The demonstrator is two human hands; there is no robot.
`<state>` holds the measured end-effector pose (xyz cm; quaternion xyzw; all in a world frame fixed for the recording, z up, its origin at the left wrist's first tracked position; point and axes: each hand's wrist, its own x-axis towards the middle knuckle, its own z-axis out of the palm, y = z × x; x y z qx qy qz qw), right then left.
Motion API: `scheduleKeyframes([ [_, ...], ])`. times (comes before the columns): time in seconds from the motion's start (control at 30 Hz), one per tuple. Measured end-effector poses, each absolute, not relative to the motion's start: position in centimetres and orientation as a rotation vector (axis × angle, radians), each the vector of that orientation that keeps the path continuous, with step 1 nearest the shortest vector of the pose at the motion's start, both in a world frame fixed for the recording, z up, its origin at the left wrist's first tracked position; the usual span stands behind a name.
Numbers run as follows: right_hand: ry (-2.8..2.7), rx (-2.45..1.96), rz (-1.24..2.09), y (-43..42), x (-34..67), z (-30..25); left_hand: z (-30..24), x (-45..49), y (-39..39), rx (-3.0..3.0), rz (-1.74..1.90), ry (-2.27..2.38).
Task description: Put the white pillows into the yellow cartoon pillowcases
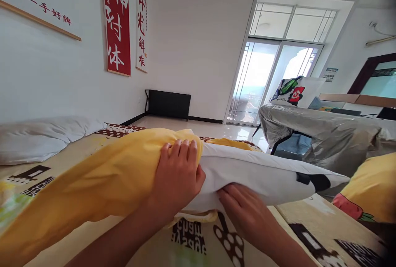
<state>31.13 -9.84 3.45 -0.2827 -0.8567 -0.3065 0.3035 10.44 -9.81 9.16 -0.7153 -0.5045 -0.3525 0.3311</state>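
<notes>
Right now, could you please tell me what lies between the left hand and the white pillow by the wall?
In the head view, the yellow cover and a strip of patterned sheet lie between them.

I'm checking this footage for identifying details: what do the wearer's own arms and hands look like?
Both forearms are bare, with no sleeve in view. No glove, ring, watch or bracelet shows on the left hand or right hand.

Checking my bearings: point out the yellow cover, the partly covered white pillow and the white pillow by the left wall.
Yellow cover (117,172): head view, middle of its fabric.
Partly covered white pillow (267,172): head view, its exposed side.
White pillow by the left wall (46,141): head view, its middle.
</notes>
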Motion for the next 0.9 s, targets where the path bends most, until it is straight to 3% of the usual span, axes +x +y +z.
scheduleKeyframes([
  [0.1,-2.051,-0.84,-1.074,-8.8,31.8,7.0,9.7,10.1,-8.8,-1.88,-0.877,-1.339],
  [0.23,-2.045,-1.05,-0.984,-4.8,30.7,9.2,11.1,10.1,-7.3,-1.887,-0.75,-1.398],
  [0.57,-2.249,-1.098,-0.95,2.2,25.0,10.1,17.9,9.0,1.7,-1.899,-0.286,-1.753],
  [0.9,-2.227,-1.005,-0.804,4.1,25.5,8.0,16.8,10.0,5.3,-1.843,-0.122,-1.828],
])
